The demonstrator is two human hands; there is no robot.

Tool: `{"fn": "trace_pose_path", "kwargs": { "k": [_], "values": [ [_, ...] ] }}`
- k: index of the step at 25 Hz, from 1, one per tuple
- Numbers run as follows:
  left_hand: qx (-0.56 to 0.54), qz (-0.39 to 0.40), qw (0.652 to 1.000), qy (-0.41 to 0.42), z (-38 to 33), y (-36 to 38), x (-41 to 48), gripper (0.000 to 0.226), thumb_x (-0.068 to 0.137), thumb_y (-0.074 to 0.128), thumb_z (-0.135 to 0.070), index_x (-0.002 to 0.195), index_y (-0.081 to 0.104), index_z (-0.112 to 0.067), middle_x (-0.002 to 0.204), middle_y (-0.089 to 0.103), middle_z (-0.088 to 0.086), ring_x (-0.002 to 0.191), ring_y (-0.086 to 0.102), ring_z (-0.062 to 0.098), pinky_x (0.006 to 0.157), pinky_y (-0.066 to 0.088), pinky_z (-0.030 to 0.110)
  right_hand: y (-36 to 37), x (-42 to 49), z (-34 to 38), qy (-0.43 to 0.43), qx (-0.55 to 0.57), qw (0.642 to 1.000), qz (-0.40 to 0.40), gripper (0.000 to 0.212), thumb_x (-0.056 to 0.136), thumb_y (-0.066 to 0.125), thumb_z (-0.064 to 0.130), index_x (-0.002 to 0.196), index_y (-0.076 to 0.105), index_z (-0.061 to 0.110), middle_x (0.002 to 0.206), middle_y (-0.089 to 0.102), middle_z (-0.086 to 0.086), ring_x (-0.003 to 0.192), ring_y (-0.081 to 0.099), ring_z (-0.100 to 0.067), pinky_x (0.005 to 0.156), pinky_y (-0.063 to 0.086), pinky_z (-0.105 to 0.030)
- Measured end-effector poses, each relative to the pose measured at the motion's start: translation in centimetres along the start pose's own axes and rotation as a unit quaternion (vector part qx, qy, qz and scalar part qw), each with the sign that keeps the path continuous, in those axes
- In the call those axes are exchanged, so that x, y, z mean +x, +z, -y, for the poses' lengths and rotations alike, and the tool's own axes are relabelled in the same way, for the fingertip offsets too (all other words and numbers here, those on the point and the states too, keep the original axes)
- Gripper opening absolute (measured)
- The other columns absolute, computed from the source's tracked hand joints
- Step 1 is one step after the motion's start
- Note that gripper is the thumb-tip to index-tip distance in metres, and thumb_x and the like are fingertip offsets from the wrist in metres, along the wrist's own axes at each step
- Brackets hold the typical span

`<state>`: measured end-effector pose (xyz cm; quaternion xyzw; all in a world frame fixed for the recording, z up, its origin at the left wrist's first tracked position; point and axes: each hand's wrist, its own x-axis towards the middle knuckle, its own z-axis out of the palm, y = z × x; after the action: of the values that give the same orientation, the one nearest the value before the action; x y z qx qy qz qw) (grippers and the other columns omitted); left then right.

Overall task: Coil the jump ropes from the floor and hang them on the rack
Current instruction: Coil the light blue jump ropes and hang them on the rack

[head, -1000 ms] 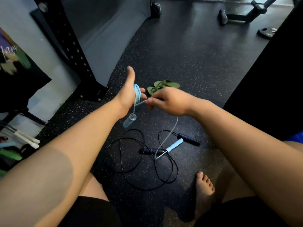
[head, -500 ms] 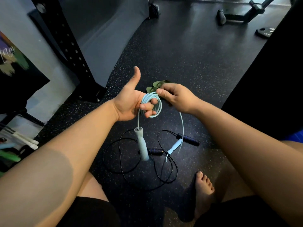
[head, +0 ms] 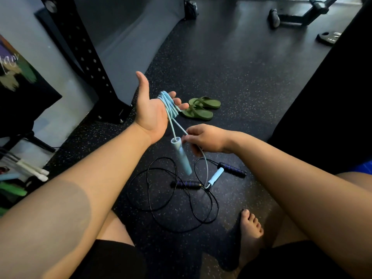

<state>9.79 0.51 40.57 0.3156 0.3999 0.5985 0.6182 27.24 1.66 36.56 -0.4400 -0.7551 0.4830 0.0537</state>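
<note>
The blue rope (head: 170, 105) is mostly wound in loops round the fingers of the left hand (head: 151, 111), which is held up flat, palm showing, thumb out. One blue handle (head: 181, 156) dangles below the coil. The free strand runs from the coil down toward the near right into the right hand (head: 203, 139), which pinches it between thumb and fingertips. From there it curves down to the second blue handle (head: 216, 175), which lies on the floor (head: 251, 87) slanted from near left to far right, nearer the right hand. Only a short stretch seems left to wind. The black rope (head: 161, 198) sprawls uncoiled under both.
</note>
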Motion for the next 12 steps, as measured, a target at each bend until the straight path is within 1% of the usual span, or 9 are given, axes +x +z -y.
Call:
{"fn": "trace_pose_path", "kwargs": {
  "k": [2, 3, 5, 7, 8, 9, 10, 11, 12],
  "values": [
    [0.074, -0.066, 0.995, 0.02, 0.3, -0.2, 0.6, 0.111, 0.077, 0.03, -0.087, 0.136, 0.047, 0.005, 0.099, 0.052, 0.011, 0.076, 0.064, 0.019, 0.097, 0.056, 0.052, -0.5, -0.5, 0.9, 0.017, -0.077, 0.996, 0.044, 0.026, 0.104, 0.047, 0.024, 0.105, 0.068, 0.007, 0.071, 0.065, -0.005, 0.061, 0.061, -0.017, 0.059, 0.051, -0.027],
    [0.151, -0.091, 0.984, 0.017, 0.5, -0.3, 0.8, 0.111, 0.077, 0.029, -0.088, 0.14, 0.047, 0.002, 0.094, 0.058, 0.01, 0.076, 0.068, 0.02, 0.1, 0.054, 0.051, -0.8, -0.8, 1.5, 0.019, -0.118, 0.991, 0.058, 0.028, 0.104, 0.047, 0.024, 0.105, 0.069, 0.007, 0.072, 0.066, -0.006, 0.063, 0.062, -0.018, 0.063, 0.053, -0.03],
    [0.334, -0.092, 0.938, -0.008, 0.9, -0.4, 0.5, 0.1, 0.087, 0.02, -0.085, 0.13, 0.058, -0.002, 0.082, 0.068, 0.008, 0.083, 0.072, 0.02, 0.108, 0.044, 0.046, -1.7, -1.2, 2.6, -0.001, -0.171, 0.984, 0.05, 0.029, 0.103, 0.048, 0.03, 0.1, 0.072, 0.014, 0.071, 0.066, -0.005, 0.062, 0.063, -0.016, 0.064, 0.054, -0.03],
    [0.464, -0.043, 0.883, -0.048, 1.5, -0.1, -0.1, 0.092, 0.094, 0.012, -0.078, 0.116, 0.065, -0.007, 0.088, 0.073, 0.007, 0.097, 0.069, 0.02, 0.109, 0.039, 0.042, -2.7, -1.6, 3.5, -0.055, -0.196, 0.979, 0.001, 0.03, 0.102, 0.05, 0.036, 0.093, 0.074, 0.021, 0.066, 0.063, -0.001, 0.056, 0.06, -0.011, 0.06, 0.051, -0.028],
    [0.496, -0.009, 0.865, -0.071, 1.7, 0.2, -0.5, 0.091, 0.094, 0.009, -0.078, 0.111, 0.067, -0.01, 0.091, 0.073, 0.007, 0.102, 0.067, 0.021, 0.108, 0.038, 0.041, -3.3, -1.7, 3.6, -0.082, -0.201, 0.976, -0.031, 0.03, 0.101, 0.052, 0.037, 0.091, 0.074, 0.02, 0.063, 0.06, 0.002, 0.052, 0.056, -0.006, 0.057, 0.048, -0.027],
    [0.502, 0.025, 0.859, -0.097, 1.7, 0.5, -0.9, 0.092, 0.093, 0.006, -0.078, 0.106, 0.069, -0.013, 0.089, 0.073, 0.007, 0.102, 0.067, 0.022, 0.107, 0.037, 0.038, -3.9, -1.8, 3.6, -0.105, -0.202, 0.972, -0.061, 0.029, 0.101, 0.055, 0.036, 0.089, 0.074, 0.019, 0.061, 0.057, 0.007, 0.05, 0.053, -0.002, 0.054, 0.044, -0.025],
    [0.49, 0.061, 0.861, -0.118, 1.6, 0.8, -1.3, 0.094, 0.092, 0.001, -0.078, 0.099, 0.07, -0.014, 0.081, 0.071, 0.009, 0.095, 0.068, 0.024, 0.103, 0.04, 0.033, -4.5, -1.9, 3.4, -0.123, -0.199, 0.969, -0.084, 0.026, 0.099, 0.058, 0.035, 0.087, 0.073, 0.018, 0.06, 0.054, 0.009, 0.05, 0.052, 0.001, 0.052, 0.041, -0.023],
    [0.468, 0.097, 0.868, -0.135, 1.3, 1.1, -1.6, 0.096, 0.091, -0.003, -0.077, 0.091, 0.07, -0.015, 0.072, 0.066, 0.011, 0.085, 0.068, 0.026, 0.094, 0.047, 0.028, -4.9, -1.9, 3.1, -0.136, -0.191, 0.967, -0.102, 0.021, 0.097, 0.062, 0.034, 0.084, 0.071, 0.02, 0.059, 0.053, 0.011, 0.05, 0.051, 0.003, 0.052, 0.037, -0.022],
    [0.442, 0.131, 0.874, -0.154, 1.0, 1.4, -1.8, 0.097, 0.091, -0.008, -0.075, 0.08, 0.069, -0.018, 0.064, 0.06, 0.011, 0.074, 0.065, 0.029, 0.08, 0.054, 0.023, -5.3, -1.9, 2.7, -0.146, -0.174, 0.967, -0.117, 0.018, 0.094, 0.067, 0.035, 0.081, 0.069, 0.022, 0.058, 0.053, 0.012, 0.051, 0.05, 0.003, 0.053, 0.035, -0.021]
  ]
}}
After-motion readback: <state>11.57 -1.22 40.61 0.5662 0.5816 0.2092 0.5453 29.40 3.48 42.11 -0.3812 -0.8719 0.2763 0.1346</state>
